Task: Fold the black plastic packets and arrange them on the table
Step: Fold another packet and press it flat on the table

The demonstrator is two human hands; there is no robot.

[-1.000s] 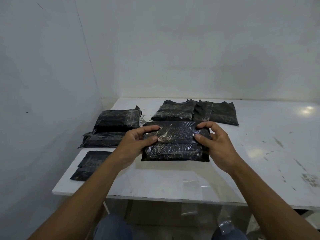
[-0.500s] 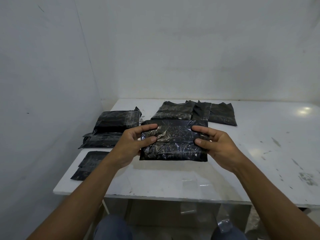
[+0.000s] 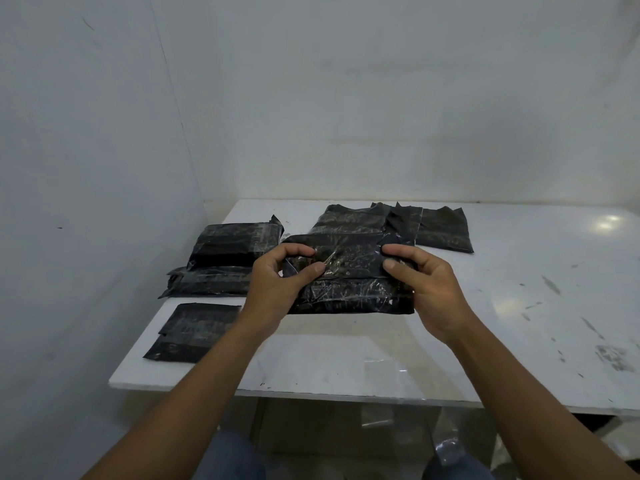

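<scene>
A shiny black plastic packet (image 3: pixel 349 275) lies mid-table with its far flap folded over toward me. My left hand (image 3: pixel 277 282) pinches that flap at the packet's left end, thumb under and fingers curled over. At the right end my right hand (image 3: pixel 426 285) grips the same flap the same way. Two folded packets (image 3: pixel 228 254) are stacked at the left. A flat packet (image 3: pixel 194 332) lies near the front left corner. Behind the held packet, several unfolded packets (image 3: pixel 398 223) overlap.
The white table (image 3: pixel 346 362) stands in a corner, with a wall close on the left and another behind. Its right half bears only grey scuff marks. The front edge runs just below my forearms; my knees show beneath it.
Both hands have curled tighter on the packet's far flap and drawn it further toward me, so the fold lies lower over the packet. The other packets have not moved.
</scene>
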